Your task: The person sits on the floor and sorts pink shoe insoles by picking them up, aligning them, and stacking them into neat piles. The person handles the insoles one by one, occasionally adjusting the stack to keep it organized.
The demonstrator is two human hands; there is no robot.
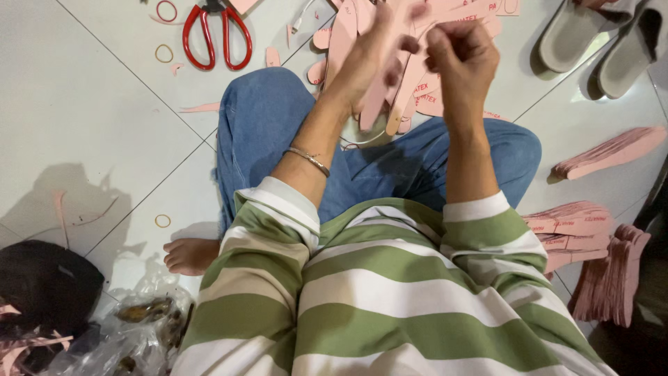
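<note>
Left hand (372, 59) grip closed around a bundle of pink insoles (390, 97), held above the lap in blue jeans (264, 118). Right hand (460, 59) fingers pinched narrow at the bundle's top; what they pinch is blurred. Red scissors (216, 31) lie well apart on the floor (83, 104); stacked pink insoles (605, 153) lie to the right.

- Insoles (417, 83): pale pink, red print.
- Scissors (216, 35): red handles.
- Shirt (390, 292): broad green, cream and white stripes.
- Jeans (264, 125): mid blue.
- Slippers (605, 42): grey.
- Floor tiles (83, 118): off-white, dark joints.
- Bracelet (309, 161): silver.
- Bag (45, 285): black.
- Stacked insoles (605, 153): dusty pink.
</note>
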